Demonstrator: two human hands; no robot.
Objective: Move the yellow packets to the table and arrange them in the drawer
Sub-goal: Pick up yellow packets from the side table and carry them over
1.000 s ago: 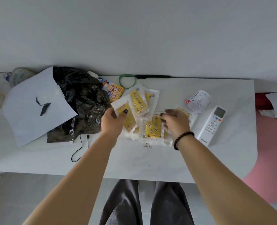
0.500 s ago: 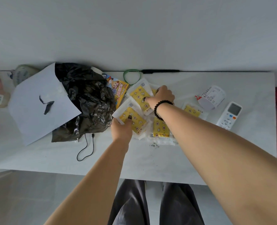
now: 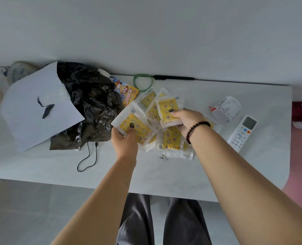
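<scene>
So the person is mid-gather here, both hands working a heap of yellow packets (image 3: pixel 170 138) spread over the middle of the white worktop (image 3: pixel 164 174). The left hand (image 3: pixel 124 142) pinches one packet (image 3: pixel 134 125) at its near corner, thumb on top and fingers under, lifted off the heap and tilted toward the black plastic bag (image 3: pixel 88 106) on the left. The right hand (image 3: pixel 186 119) has a grip on a second packet (image 3: pixel 169 110), thumb pressed on its face, fingers curled beneath; can't tell whether more are stacked under it. The rest lie overlapping between and beyond the hands, a couple reaching toward the green loop (image 3: pixel 142 82) at the far edge. No drawer is visible anywhere.

Looks like the packets have made it to the worktop and the step in hand is collecting them into a stack. To do that well, square the two held packets together first, then slide the loose ones in one at a time instead of grabbing a fistful; those slick wrappers will probably fan out and slip. Keep clear of the cartoon box (image 3: pixel 127 93) at the far left of the heap and the remote (image 3: pixel 242 133) on the right, so nothing extra gets swept along.
</scene>
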